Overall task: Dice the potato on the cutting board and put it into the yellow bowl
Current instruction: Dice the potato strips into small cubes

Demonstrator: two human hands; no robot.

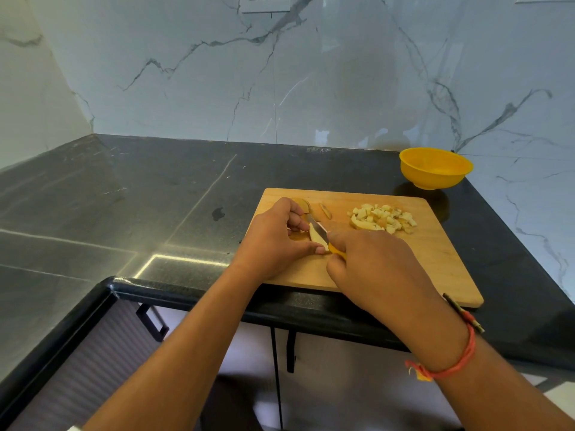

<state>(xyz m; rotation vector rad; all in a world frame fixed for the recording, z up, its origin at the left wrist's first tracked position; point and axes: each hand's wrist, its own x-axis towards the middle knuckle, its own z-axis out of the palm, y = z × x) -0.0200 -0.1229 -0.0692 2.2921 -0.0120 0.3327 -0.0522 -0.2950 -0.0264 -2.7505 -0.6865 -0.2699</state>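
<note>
A wooden cutting board [435, 250] lies on the dark counter. My left hand [273, 241] pinches a pale potato piece [316, 236] on the board's left part. My right hand [373, 269] grips a knife by its yellow handle [337, 251]; the blade [317, 226] lies across the potato piece. A pile of diced potato [382, 218] sits on the board's far right part. Another potato piece [301, 203] and a thin sliver [325, 210] lie behind my left hand. The yellow bowl [435, 167] stands beyond the board's far right corner, and I see nothing in it.
The black stone counter [140, 197] runs left and wraps round a corner. A marble wall [280, 73] rises behind, close to the bowl. The board's near edge overhangs the counter's front edge [217, 293]. A small dark spot [218, 214] marks the counter left of the board.
</note>
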